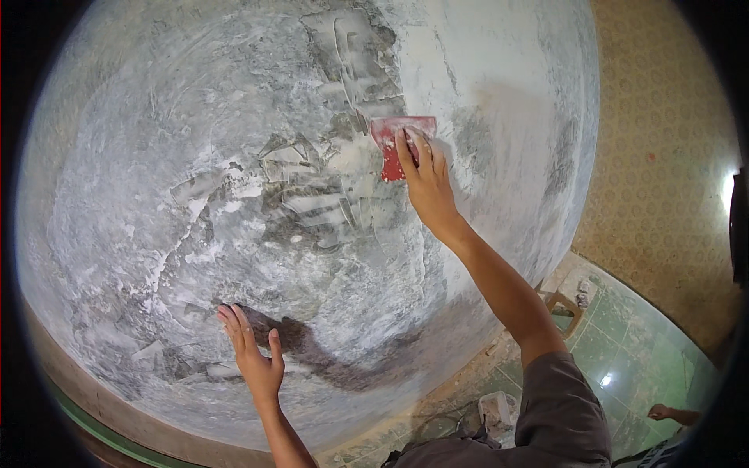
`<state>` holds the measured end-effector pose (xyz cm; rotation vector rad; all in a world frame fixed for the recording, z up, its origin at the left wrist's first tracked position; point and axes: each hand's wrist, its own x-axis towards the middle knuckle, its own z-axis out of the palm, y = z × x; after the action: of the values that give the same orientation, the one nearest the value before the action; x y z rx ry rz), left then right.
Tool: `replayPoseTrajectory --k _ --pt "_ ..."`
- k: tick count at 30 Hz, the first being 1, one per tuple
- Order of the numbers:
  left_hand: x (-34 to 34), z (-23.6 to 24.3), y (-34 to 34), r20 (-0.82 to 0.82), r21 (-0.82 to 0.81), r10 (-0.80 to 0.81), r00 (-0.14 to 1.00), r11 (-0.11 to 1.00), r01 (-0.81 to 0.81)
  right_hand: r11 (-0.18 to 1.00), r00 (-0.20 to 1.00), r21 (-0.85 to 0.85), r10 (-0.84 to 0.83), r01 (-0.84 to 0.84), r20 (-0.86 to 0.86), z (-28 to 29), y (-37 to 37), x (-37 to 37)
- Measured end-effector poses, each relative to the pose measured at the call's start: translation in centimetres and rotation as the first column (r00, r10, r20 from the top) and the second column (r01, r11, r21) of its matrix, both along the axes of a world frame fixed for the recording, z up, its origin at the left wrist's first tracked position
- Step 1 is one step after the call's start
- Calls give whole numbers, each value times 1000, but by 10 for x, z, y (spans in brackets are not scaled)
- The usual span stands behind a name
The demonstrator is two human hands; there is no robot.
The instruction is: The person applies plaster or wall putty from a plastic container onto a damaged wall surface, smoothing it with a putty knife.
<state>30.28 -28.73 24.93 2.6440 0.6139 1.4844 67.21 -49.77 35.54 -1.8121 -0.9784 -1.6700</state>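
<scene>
A grey wall (133,203) with patchy, rough plaster fills most of the view. My right hand (429,187) grips a red putty spreader (393,165) and presses it to the wall, right of centre at the upper part. White plaster smears its face and my fingers. The spreader's wide edge points up, along a darker, ridged patch (355,62). Lower left, my left hand (260,366) has its fingers stretched out and the tips at the wall surface, with nothing held. Whitish dust marks those fingertips.
A tan patterned wall (655,156) stands at the right. Green floor tiles (624,327) with scattered debris lie below. A white container (497,407) sits near my body, and a wooden frame (566,308) by the wall. Another person's hand (660,411) shows at lower right.
</scene>
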Motion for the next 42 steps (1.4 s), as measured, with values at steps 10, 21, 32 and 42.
replayPoseTrajectory --k 10,21,32,42 --pt "3 -3 1 8 4 5 1000 1000 -5 960 951 100 276 -263 -141 3 -4 -28" --pt "1 -3 3 -2 26 15 1000 1000 -15 965 923 57 260 -255 -284 -35 3 -18" --pt "2 -5 2 -6 10 16 1000 1000 -16 964 898 122 264 -236 -351 -58 9 -34" --pt "8 -7 3 11 23 10 1000 1000 -10 960 942 212 232 -182 -243 -12 15 -26"
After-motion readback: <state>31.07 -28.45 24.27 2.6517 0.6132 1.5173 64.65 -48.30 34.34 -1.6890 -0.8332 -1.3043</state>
